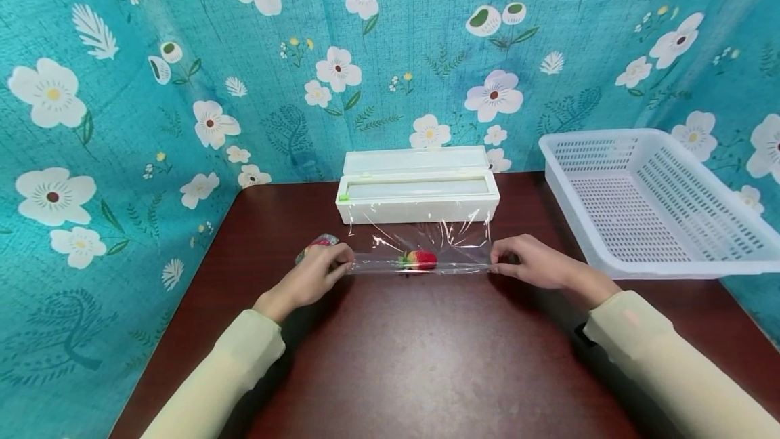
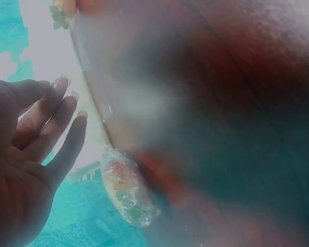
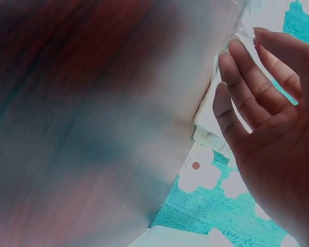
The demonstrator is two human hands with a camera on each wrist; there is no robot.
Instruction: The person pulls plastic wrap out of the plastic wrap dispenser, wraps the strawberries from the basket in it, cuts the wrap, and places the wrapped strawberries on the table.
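Observation:
A sheet of clear plastic wrap point(image 1: 457, 249) stretches out from the white wrap dispenser point(image 1: 419, 212), whose lid stands up. My left hand point(image 1: 313, 273) pinches the near left corner of the sheet between thumb and forefinger. At the near right corner, my right hand point(image 1: 531, 261) pinches it the same way. Between the hands, a red strawberry point(image 1: 422, 260) with green leaves overlaps the near edge of the film in the head view. A film-wrapped strawberry point(image 2: 126, 188) lies beyond my left hand, partly hidden by it in the head view.
A white slotted plastic basket point(image 1: 640, 266) stands at the right, close to my right forearm. The dark red-brown table point(image 1: 414, 358) spreads under everything. Behind it hangs a turquoise flowered cloth point(image 1: 390, 80), with the dispenser right in front.

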